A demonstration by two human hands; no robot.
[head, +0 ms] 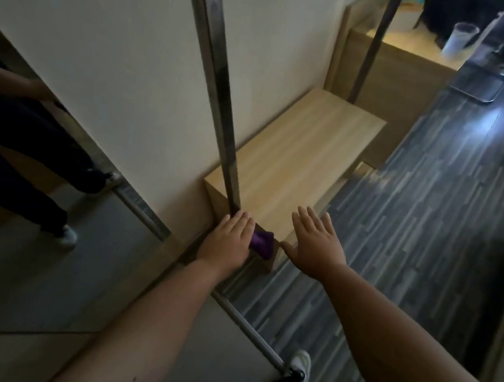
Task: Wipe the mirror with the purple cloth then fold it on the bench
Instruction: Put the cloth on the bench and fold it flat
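Cloth (262,244) lies bunched on the table's (304,152) near corner, beside the mirror (29,167). The left hand (229,242) presses flat on it; the right hand (316,244) hovers wide, empty. Folding seems underway; next, square the edges.

A dark floor (410,238) of grey-blue striped planks runs along the right side, catching a bright patch of light farther back. At the far end stands a chair (501,52) with a metal tube base, and just beside it a pale, translucent bin (458,38). A low wooden partition (394,72) closes off that corner. A cream wall (103,50) fills the upper left, and a white shoe (301,362) rests on the floor at the bottom edge.
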